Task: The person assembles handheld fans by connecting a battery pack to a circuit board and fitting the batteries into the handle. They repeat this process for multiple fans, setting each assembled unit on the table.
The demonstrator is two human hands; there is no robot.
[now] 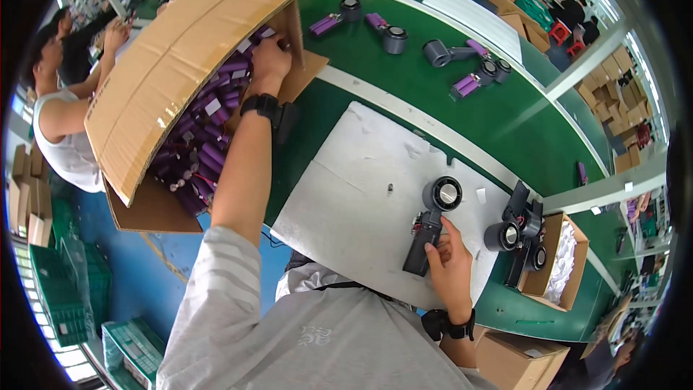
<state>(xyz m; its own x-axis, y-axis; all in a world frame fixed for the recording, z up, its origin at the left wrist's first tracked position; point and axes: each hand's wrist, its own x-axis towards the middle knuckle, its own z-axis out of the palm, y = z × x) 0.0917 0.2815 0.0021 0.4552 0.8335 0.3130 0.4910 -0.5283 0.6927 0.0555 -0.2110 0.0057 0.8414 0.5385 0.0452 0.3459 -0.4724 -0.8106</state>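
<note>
My right hand (450,263) grips a black handheld fan (426,242) by the edge of its handle, thumb on top and fingers along the side. The fan lies on a white foam sheet (346,195), its round head (442,193) pointing away from me; small parts and wires show at the handle's left side. My left hand (270,63) reaches into a tilted cardboard box (195,43) filled with purple battery packs (209,155). Its fingertips are among the packs at the box's far end, mostly hidden, so their grip is unclear.
Several fan heads with purple batteries (469,85) lie on the green conveyor (520,130) beyond a pale rail. More black fans (516,231) stand right of the foam, beside a small carton (556,267) with white pieces. A co-worker (65,115) sits at the left; green crates (79,296) stand below.
</note>
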